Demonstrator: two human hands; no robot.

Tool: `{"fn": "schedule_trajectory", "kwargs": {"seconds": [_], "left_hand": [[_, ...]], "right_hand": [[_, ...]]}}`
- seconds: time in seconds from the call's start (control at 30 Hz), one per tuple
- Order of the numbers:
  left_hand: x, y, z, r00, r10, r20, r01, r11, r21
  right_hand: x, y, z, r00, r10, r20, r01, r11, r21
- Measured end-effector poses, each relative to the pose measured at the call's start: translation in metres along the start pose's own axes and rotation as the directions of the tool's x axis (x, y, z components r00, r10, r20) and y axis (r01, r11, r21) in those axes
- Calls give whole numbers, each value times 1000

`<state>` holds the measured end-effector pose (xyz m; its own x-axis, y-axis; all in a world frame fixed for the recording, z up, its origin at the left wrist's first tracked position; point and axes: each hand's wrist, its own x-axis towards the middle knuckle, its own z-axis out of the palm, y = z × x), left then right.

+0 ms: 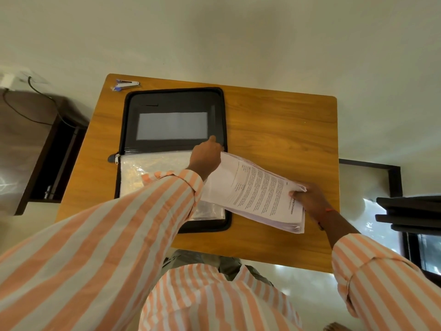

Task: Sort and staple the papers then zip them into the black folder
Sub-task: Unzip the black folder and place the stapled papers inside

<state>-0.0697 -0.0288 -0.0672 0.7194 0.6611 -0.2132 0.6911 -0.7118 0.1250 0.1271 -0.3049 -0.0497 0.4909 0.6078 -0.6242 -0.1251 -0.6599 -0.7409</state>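
Nearest the camera, striped orange-and-white sleeves fill the bottom of the view and hide the near left corner of the black folder. The desk is wooden, and its near edge is partly covered by the person's body.

The right hand grasps the near right end of the papers, with the thumb on top and the fingers out of sight beneath. The papers are a thick stack of printed sheets held tilted. They lie partly over the right edge of the folder and partly over bare desk. The print is too small to read.

The left hand is at the far left end of the stack, over the middle of the folder. One digit points away, and the back of the hand hides the others. I cannot tell whether it grips the sheets or only touches them.

The folder lies open flat. Its near half holds shiny plastic pockets, whose contents are blurred by glare. A zip pull hangs at the left edge. The far half shows a pale grey panel.

At the far left corner of the desk, just beyond the folder, lies a small blue and silver stapler, too small to make out clearly.

A dark cabinet with a cable is cut off at the left.
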Motion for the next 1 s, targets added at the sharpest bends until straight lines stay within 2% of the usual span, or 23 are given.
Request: {"fn": "schedule_trajectory", "kwargs": {"seconds": [0.13, 0.47, 0.6, 0.67, 0.8, 0.87, 1.0], "left_hand": [[5, -6, -1, 993, -110, -32, 104, 984, -143], [5, -15, -2, 981, -193, 32, 195, 948, -253], [0, -5, -8, 975, -202, 90, 219, 937, -271], [-7, 0, -6, 968, -227, 103, 248, 923, -296], [-36, 11, 9, 948, -303, 97, 318, 889, -330], [-50, 15, 18, 936, -333, 114, 352, 881, -315], [-70, 23, 30, 921, -367, 128, 389, 854, -345]], "right_hand": [[3, -8, -4, 1000, -17, 17, 18, 1000, -22], [14, -22, -13, 993, -38, 109, 59, 980, -192], [22, -27, -6, 998, -35, 43, 40, 990, -135], [29, -30, 1, 1000, -28, 3, 28, 998, -48], [34, -34, 22, 996, 79, -49, -72, 989, 131], [35, -23, 27, 992, 111, -66, -103, 988, 116], [38, -3, 27, 977, 104, -185, -111, 993, -30]]}}
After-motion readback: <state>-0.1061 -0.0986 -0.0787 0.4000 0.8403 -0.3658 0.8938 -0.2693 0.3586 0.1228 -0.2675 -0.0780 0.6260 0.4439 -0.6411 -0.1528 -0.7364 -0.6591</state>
